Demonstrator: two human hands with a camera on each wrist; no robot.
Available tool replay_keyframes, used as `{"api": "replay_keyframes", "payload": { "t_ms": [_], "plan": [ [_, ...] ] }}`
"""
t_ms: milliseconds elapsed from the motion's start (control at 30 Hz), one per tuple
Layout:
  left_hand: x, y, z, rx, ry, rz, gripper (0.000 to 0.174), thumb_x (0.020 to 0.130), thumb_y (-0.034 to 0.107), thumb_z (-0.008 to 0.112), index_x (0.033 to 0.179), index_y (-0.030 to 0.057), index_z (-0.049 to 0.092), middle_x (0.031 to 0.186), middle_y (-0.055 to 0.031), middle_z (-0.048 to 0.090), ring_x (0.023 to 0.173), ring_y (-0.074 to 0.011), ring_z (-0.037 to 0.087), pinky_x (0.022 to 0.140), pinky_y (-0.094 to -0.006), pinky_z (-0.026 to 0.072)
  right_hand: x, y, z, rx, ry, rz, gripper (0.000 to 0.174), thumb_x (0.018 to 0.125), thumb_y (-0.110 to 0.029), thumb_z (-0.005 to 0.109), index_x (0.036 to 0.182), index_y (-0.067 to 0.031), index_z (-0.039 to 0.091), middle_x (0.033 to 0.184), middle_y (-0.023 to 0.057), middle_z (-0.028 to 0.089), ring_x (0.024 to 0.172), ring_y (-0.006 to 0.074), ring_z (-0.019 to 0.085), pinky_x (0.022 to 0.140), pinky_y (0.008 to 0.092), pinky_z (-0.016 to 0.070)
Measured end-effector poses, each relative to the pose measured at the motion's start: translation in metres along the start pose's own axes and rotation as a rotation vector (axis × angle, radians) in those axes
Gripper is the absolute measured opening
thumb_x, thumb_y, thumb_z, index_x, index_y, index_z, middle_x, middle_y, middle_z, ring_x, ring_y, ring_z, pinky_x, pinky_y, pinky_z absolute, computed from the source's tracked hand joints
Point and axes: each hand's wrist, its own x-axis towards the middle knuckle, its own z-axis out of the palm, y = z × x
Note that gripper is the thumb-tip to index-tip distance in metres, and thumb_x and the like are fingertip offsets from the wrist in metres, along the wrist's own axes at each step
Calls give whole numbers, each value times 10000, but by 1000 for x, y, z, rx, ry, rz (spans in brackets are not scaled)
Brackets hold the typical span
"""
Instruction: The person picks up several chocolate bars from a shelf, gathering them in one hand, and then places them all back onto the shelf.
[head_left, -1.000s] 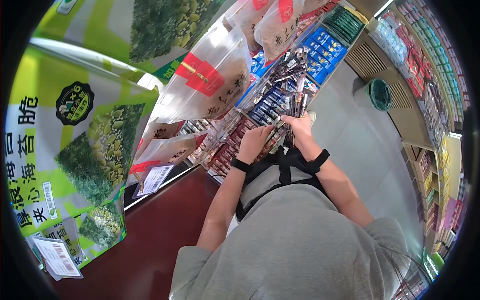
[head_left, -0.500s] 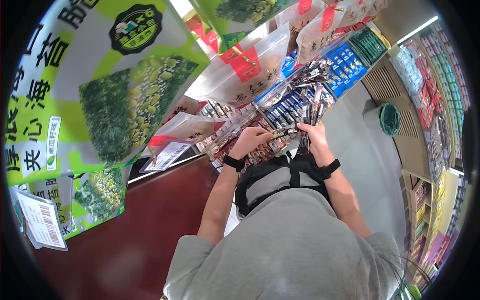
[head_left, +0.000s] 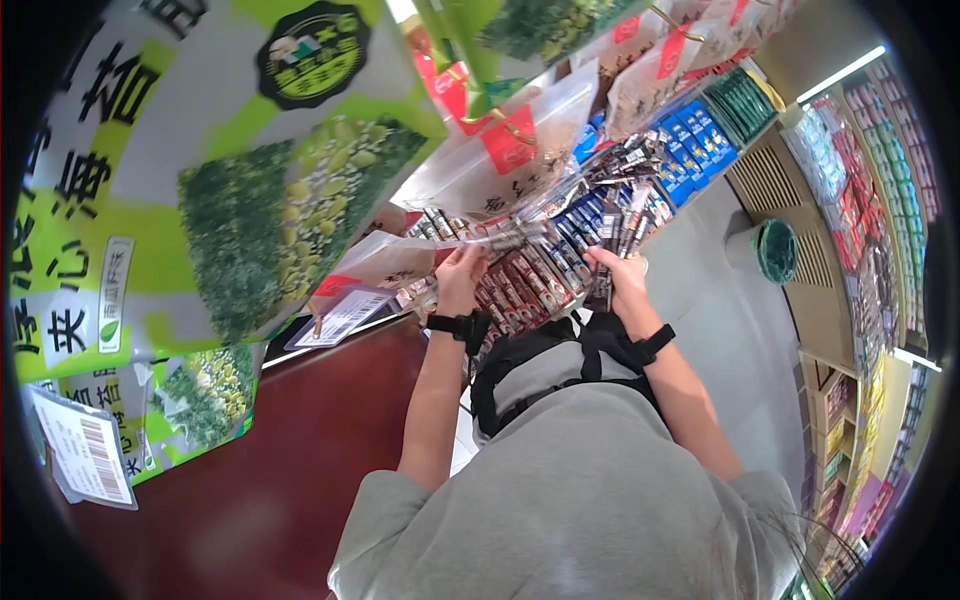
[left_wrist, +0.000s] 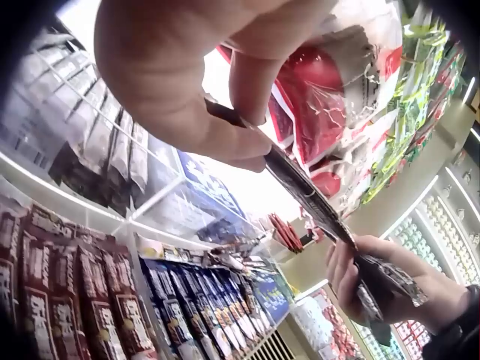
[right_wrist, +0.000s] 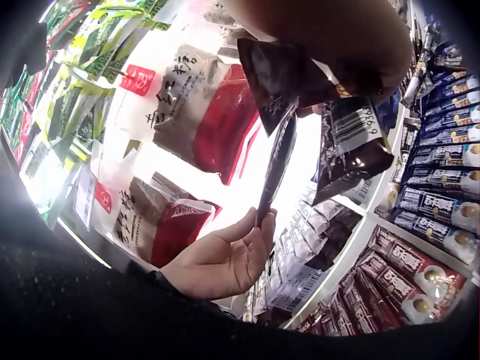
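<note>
My left hand is over the compartment of red-brown packets, pinching one end of a slim dark sachet. In the right wrist view the sachet slants up from the left hand's fingertips. My right hand, to the right beside the blue packets, grips several dark shiny sachets that stick out on both sides of the fist. One of these shows a barcode. In the left wrist view the slim sachet's far end overlaps the right hand's bunch.
Clear bags with red labels and large green seaweed-snack bags hang at the left. Blue boxes and loose dark sachets lie farther along the divided shelf. A bin stands on the floor near shelving at the right.
My left hand has drawn away to the left from the right hand, the blurred sachet moving with it. The right hand keeps its bunch. The head view has shifted, bringing the shelf rightward.
</note>
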Motion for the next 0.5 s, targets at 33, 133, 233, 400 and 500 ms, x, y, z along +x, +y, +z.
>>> {"api": "replay_keyframes", "payload": {
  "t_ms": [33,133,233,400,500],
  "plan": [
    [6,3,-12,-68,121,36,73,821,85,517,869,38,545,854,-50,583,761,-117,577,646,-191,464,0,-2,-1,6,36,-57,152,688,7,604,815,8,519,687,90,573,570,156,554,474,264,446],
    [21,10,-45,-52,147,166,125,833,102,479,886,21,558,908,-120,581,879,-224,557,748,-301,452,12,-2,-15,24,97,-71,143,702,6,584,824,13,509,664,89,565,545,157,544,450,263,444],
    [24,21,-48,51,230,221,129,833,104,477,890,20,558,913,-124,579,888,-231,551,755,-307,448,15,-7,-19,17,114,-98,121,711,-4,575,809,10,505,646,78,552,516,157,527,454,281,466],
    [33,46,-53,242,323,274,137,833,108,475,896,19,557,922,-130,576,902,-242,542,766,-318,440,8,-17,-10,8,88,-111,122,718,38,544,810,-10,481,637,83,555,515,152,539,448,244,429],
    [44,54,-44,358,319,275,142,833,110,473,900,18,556,927,-133,574,910,-249,537,773,-324,435,8,-16,-7,4,145,-122,162,709,47,555,836,-9,470,634,79,551,513,148,540,443,239,429]
  ]
}}
